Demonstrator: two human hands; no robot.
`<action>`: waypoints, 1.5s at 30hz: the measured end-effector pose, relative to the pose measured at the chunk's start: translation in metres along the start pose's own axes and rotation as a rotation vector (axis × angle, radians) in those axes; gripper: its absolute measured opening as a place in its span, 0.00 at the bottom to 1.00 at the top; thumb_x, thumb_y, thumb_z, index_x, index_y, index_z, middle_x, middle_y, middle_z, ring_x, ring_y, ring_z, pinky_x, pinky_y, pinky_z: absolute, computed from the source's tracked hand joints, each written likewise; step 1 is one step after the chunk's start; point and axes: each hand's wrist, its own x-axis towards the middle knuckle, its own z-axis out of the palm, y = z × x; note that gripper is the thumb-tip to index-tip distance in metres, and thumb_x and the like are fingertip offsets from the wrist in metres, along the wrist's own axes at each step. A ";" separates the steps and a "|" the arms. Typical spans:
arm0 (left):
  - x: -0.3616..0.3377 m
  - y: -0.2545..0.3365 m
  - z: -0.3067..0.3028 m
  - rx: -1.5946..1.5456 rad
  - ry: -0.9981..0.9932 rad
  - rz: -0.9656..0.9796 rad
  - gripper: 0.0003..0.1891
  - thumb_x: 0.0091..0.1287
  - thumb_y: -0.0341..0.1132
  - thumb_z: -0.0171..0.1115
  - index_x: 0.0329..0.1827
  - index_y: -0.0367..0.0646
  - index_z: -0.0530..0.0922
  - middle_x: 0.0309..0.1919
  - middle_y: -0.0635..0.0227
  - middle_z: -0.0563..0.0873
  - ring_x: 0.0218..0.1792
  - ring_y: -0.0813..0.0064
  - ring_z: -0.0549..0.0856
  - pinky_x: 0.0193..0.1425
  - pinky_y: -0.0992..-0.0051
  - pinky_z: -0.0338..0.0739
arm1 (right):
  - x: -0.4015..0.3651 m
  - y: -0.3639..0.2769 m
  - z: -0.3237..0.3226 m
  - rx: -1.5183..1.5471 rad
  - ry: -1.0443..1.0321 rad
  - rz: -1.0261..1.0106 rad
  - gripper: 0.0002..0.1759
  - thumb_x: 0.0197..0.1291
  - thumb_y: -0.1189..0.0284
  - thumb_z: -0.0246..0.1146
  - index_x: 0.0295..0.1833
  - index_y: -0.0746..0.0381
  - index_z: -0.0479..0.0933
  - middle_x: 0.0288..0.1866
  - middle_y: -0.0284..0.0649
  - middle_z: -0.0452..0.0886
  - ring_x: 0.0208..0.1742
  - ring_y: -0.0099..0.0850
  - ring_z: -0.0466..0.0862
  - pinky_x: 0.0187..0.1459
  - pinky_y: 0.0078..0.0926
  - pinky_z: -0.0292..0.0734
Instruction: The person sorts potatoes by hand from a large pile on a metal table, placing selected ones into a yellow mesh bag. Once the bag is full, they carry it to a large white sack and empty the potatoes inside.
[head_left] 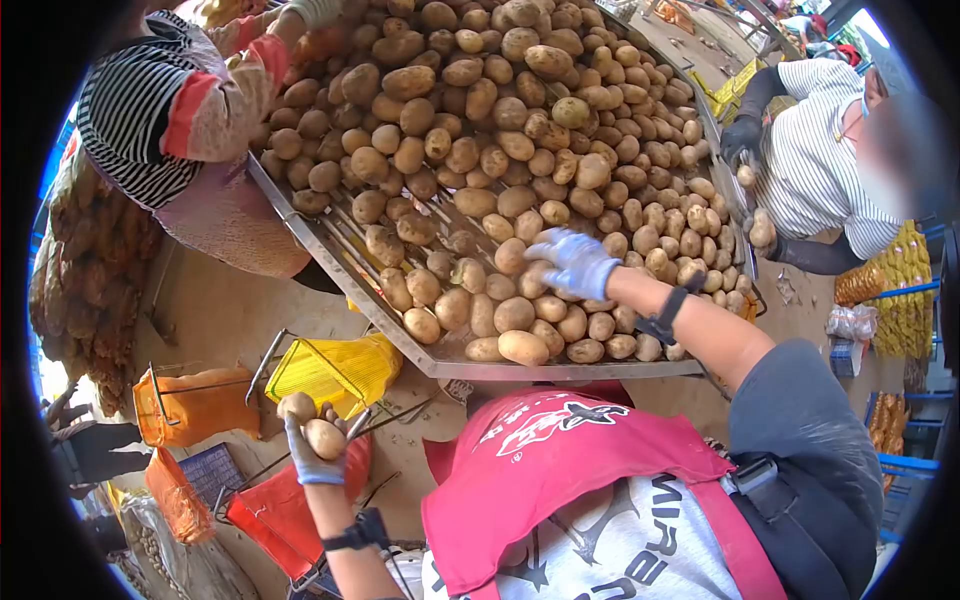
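Brown mesh sacks [88, 265] stand at far left, a blue crate [208, 472] at lower left; yellow mesh sacks [904, 300] adjoin blue racking [908, 464] at right.

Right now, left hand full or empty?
Full: the gloved left hand holds at least two potatoes, out to the side of the metal-edged table.

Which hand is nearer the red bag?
Left. The left hand, holding potatoes, overlaps the upper part of the red bag in this view; the right hand is farther off, at the potato pile.

Matt potatoes [516, 201]; smooth metal rim [570, 372]
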 end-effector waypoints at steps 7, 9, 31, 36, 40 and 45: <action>0.004 -0.070 0.125 1.599 -0.370 0.919 0.24 0.55 0.35 0.66 0.55 0.38 0.74 0.52 0.54 0.78 0.53 0.58 0.78 0.58 0.67 0.73 | 0.024 -0.026 0.027 -0.360 -0.191 -0.042 0.32 0.58 0.62 0.58 0.69 0.38 0.61 0.73 0.53 0.54 0.60 0.51 0.75 0.56 0.48 0.71; -0.022 -0.129 0.193 1.992 -0.764 0.974 0.30 0.48 0.41 0.68 0.57 0.47 0.74 0.57 0.51 0.74 0.56 0.53 0.75 0.60 0.59 0.71 | 0.032 -0.037 0.003 -0.272 -0.303 0.032 0.33 0.58 0.65 0.59 0.69 0.38 0.61 0.74 0.52 0.51 0.59 0.49 0.75 0.56 0.45 0.74; 0.042 -0.188 0.263 1.954 -1.024 0.271 0.31 0.51 0.52 0.68 0.57 0.47 0.75 0.64 0.53 0.67 0.58 0.57 0.75 0.60 0.61 0.72 | -0.075 0.037 -0.026 2.269 -0.055 0.432 0.21 0.63 0.56 0.55 0.52 0.61 0.69 0.41 0.46 0.79 0.34 0.37 0.81 0.30 0.36 0.81; 0.002 -0.169 0.224 0.214 -0.849 -0.241 0.42 0.57 0.67 0.51 0.65 0.42 0.62 0.63 0.55 0.68 0.65 0.53 0.67 0.67 0.45 0.60 | -0.070 -0.010 -0.055 2.149 -0.280 0.545 0.23 0.64 0.55 0.55 0.55 0.62 0.70 0.45 0.43 0.77 0.42 0.34 0.79 0.37 0.31 0.81; -0.023 -0.155 0.197 -0.164 -0.716 -0.142 0.42 0.53 0.73 0.49 0.62 0.52 0.67 0.64 0.60 0.68 0.66 0.54 0.64 0.68 0.40 0.50 | -0.028 -0.051 -0.032 2.137 -0.519 0.452 0.23 0.64 0.55 0.55 0.57 0.59 0.70 0.47 0.42 0.78 0.44 0.33 0.80 0.39 0.31 0.82; -0.031 -0.124 0.110 -0.162 -0.888 0.351 0.36 0.52 0.74 0.50 0.56 0.60 0.70 0.52 0.77 0.76 0.56 0.67 0.72 0.63 0.48 0.52 | 0.024 -0.118 0.011 2.016 -0.726 0.194 0.22 0.64 0.57 0.57 0.60 0.55 0.69 0.51 0.38 0.76 0.52 0.32 0.78 0.45 0.30 0.80</action>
